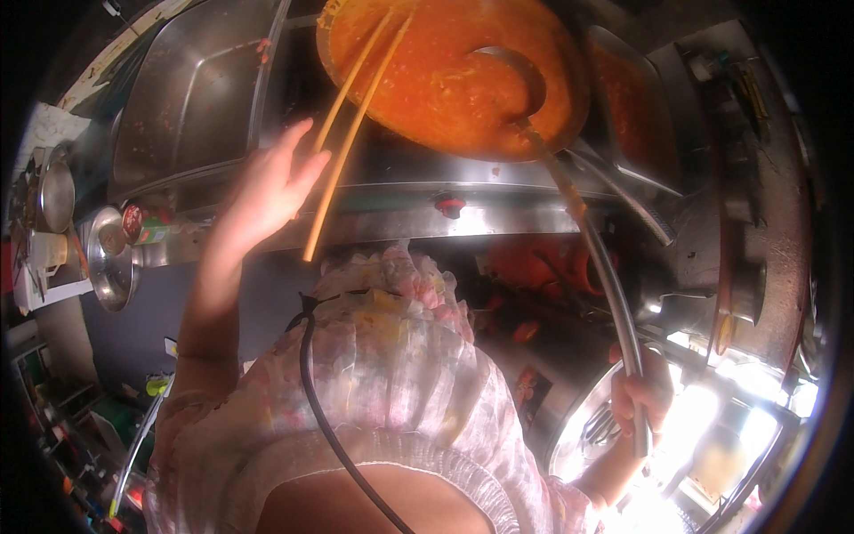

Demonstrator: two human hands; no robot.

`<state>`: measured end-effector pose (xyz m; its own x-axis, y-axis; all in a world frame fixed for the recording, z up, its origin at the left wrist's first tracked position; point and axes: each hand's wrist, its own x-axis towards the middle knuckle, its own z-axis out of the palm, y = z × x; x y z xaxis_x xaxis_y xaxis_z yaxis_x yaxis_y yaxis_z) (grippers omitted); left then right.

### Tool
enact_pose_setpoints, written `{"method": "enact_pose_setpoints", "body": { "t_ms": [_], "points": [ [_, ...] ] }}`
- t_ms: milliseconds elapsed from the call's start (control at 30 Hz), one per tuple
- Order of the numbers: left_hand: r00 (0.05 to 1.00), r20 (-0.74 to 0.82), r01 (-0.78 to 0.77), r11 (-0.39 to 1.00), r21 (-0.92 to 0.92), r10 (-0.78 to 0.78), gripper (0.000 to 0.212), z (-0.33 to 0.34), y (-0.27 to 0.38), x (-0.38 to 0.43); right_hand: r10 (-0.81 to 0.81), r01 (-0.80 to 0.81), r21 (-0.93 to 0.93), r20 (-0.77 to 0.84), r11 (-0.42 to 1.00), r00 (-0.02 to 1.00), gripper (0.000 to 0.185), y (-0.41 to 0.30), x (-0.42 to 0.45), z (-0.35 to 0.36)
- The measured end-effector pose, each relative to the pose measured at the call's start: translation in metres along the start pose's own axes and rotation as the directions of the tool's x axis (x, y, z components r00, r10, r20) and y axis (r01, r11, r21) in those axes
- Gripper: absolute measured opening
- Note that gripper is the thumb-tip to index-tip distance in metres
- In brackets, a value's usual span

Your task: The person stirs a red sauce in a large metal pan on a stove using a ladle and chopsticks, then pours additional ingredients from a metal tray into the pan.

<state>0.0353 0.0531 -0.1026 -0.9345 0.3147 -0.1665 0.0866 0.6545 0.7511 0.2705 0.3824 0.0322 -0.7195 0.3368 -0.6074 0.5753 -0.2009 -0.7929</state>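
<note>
A wide wok (325, 50) holds thick orange-red sauce (427, 87). Two long wooden chopsticks (360, 113) slant across its left side, their far ends over the sauce. At their near part is my left hand (273, 183), thumb and index finger spread. One chopstick runs into that gap and its lower part is hidden; the other passes just beyond my thumb tip. Whether my fingers grip either is unclear. My right hand (644, 394) is wrapped around the long metal handle of a ladle (610, 280). The ladle's round bowl lies in the sauce, right of centre.
A metal basin (200, 100) with red bits stands left of the wok; a tray of red sauce (630, 100) stands right. A ridged metal handle (630, 193) juts toward me. The stove front carries a red knob (450, 205). Metal bowls (113, 260) and a can (137, 223) sit left.
</note>
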Motion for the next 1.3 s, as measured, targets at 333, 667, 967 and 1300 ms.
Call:
{"method": "enact_pose_setpoints", "body": {
  "t_ms": [333, 667, 967, 1300],
  "points": [
    [0.826, -0.279, -0.246, 0.759, 0.602, 0.49, 0.025, -0.013, 0.034, -0.028, -0.127, 0.119, 0.093, 0.078, 0.988, 0.989, 0.041, 0.005, -0.003, -0.007],
    [0.589, 0.247, -0.722, 0.364, 0.588, 0.77, 0.007, 0.007, 0.086, 0.07, 0.036, -0.046, -0.149, -0.069, 0.988, 0.997, 0.052, -0.018, -0.007, 0.017],
    [0.6, 0.442, -0.782, 0.372, 0.501, 0.667, 0.011, 0.052, 0.095, 0.159, -0.069, 0.074, -0.018, 0.174, 0.997, 0.982, 0.05, -0.006, -0.002, -0.002],
    [0.551, 0.57, -0.803, 0.204, 0.559, 0.61, 0.009, 0.08, 0.098, 0.172, -0.107, 0.108, 0.002, 0.177, 0.994, 0.978, 0.051, -0.004, 0.001, -0.003]
  ]
}}
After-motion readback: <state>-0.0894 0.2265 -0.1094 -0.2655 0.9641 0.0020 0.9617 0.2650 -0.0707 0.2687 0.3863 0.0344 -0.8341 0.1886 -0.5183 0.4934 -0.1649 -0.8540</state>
